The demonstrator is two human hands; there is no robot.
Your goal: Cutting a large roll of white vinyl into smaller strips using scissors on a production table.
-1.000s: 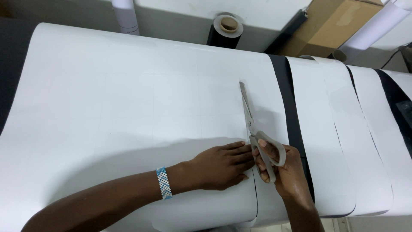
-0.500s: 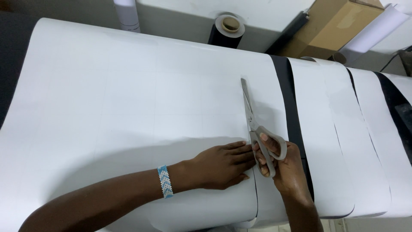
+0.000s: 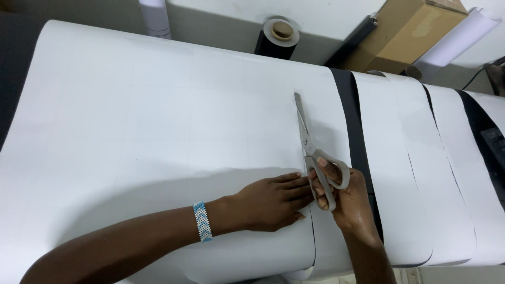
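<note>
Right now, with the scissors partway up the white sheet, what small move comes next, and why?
Probably slide the scissors a little further up the large white sheet. The slit behind the right hand ends at the blades, uncut sheet lies ahead of the tips, and the left hand presses the sheet flat beside the cut.

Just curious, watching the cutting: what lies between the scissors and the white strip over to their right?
In the head view, a narrow black band runs between the scissors and the white strip, with an edge of the large white sheet beside the blades.
</note>
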